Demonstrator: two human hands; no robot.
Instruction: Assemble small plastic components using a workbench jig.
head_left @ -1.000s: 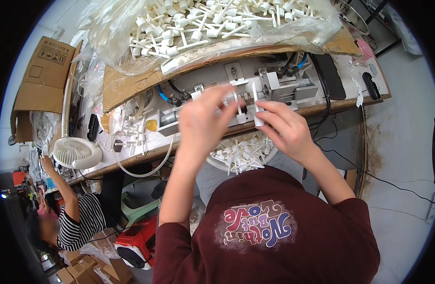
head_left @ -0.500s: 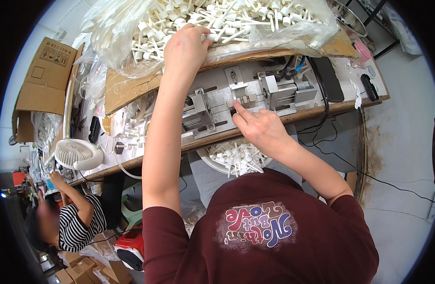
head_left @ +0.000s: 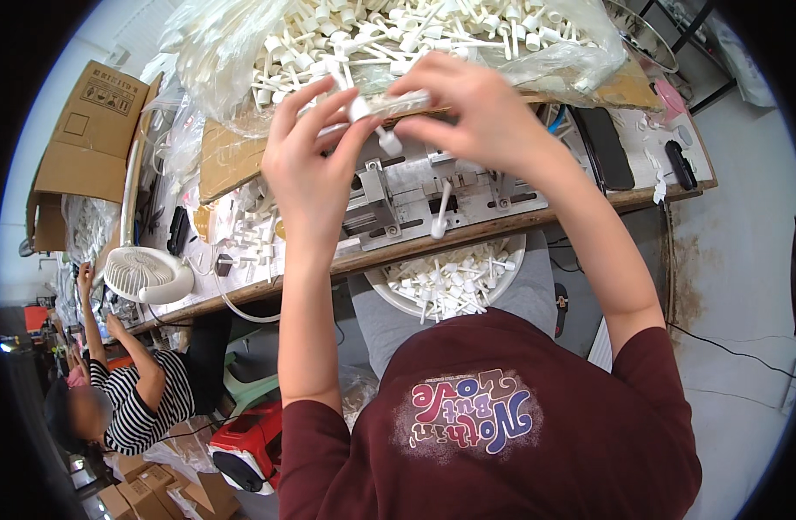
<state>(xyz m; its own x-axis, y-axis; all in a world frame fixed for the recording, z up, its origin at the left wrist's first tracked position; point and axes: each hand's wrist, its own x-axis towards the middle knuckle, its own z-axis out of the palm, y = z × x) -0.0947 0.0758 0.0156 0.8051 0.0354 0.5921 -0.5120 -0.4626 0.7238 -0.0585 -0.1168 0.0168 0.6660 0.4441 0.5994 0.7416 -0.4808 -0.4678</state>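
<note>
A: Any writing to see?
B: Multicoloured lettering on the dark red shirt [head_left: 536, 472], plus printed lines and handling symbols on the cardboard box [head_left: 86, 160] at the left.
A: The hands?
B: The left hand [head_left: 315, 147] has thumb and fingers pinched round a white stemmed piece [head_left: 360, 108], just near of the white heap [head_left: 467, 35]. The right hand [head_left: 480, 113], beside it, has thumb and forefinger parted; whether it grips anything, I cannot tell.
A: Anything in the way?
B: A cardboard sheet [head_left: 229, 165] between heap and metal fixture [head_left: 376, 204]. A second white piece [head_left: 444, 212] sits at the fixture's near side.
</note>
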